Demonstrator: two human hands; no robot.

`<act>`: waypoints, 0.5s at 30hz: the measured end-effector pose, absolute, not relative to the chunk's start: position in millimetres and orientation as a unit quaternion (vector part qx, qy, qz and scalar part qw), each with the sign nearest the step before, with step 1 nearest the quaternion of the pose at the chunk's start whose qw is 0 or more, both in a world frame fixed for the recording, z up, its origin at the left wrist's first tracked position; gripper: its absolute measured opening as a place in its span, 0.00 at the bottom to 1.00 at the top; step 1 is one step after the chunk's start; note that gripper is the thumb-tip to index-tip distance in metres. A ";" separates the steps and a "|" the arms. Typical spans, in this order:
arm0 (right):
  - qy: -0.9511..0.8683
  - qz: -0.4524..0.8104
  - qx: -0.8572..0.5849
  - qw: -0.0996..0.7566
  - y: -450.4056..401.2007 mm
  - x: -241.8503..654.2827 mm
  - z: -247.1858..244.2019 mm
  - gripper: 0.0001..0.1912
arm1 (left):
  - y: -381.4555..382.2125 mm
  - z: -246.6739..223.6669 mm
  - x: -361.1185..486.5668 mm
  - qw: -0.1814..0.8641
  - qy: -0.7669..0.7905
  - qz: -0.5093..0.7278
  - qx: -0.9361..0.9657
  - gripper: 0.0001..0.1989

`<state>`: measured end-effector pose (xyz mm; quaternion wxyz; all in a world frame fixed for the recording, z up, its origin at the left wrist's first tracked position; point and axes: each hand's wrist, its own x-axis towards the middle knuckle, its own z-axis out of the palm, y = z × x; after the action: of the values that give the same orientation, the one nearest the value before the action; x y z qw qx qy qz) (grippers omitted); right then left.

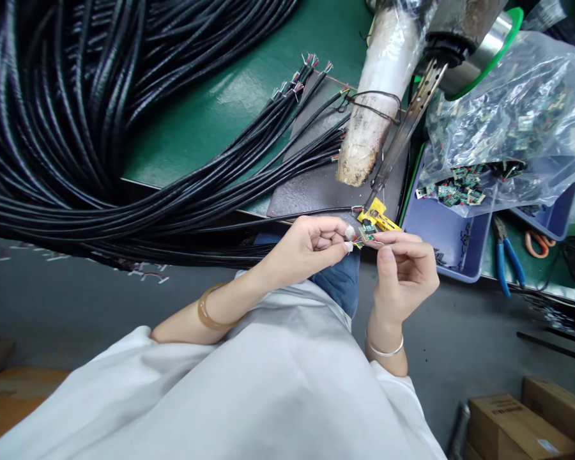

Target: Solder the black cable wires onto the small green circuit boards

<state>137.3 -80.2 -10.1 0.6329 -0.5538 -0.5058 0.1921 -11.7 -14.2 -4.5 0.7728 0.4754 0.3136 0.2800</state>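
Observation:
My left hand (323, 241) pinches the stripped end of a black cable, whose thin coloured wires (358, 243) poke out past the fingertips. Close to those wires is a small green circuit board (367, 231). My right hand (407, 265) has its thumb and forefinger closed at the board's right side, where a thin wire also shows. Just beyond the board, a soldering iron (393, 153) points down at a yellow holder (378, 216). Whether any wire is joined to the board is too small to tell.
Black cables (172, 211) cover the left and run over a grey mat (306, 185). A white wrapped tube (374, 102) hangs ahead. At right are a purple tray (476, 249), a plastic bag of boards (522, 121), blue-handled pliers (508, 255) and a solder spool (483, 61).

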 end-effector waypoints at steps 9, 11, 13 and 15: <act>-0.528 0.117 -0.575 0.614 -78.1 143.0 -5.1 0.04 | -11.4 -5.3 -10.0 0.771 0.314 0.279 0.479 0.06; -0.551 0.036 -0.571 0.608 -80.2 145.1 -7.0 0.07 | -10.5 -3.3 -8.3 0.764 0.326 0.304 0.467 0.07; -0.597 -0.017 -0.552 0.582 -82.6 145.5 -10.8 0.09 | -8.8 -0.2 -6.9 0.755 0.331 0.314 0.471 0.05; -0.638 -0.039 -0.529 0.558 -83.6 144.1 -15.3 0.10 | -6.8 2.9 -6.1 0.749 0.328 0.311 0.484 0.05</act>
<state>144.1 -83.6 -15.3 0.5582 -0.5292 -0.6378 -0.0391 -6.1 -6.8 2.9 0.7492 0.4841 0.3280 0.3111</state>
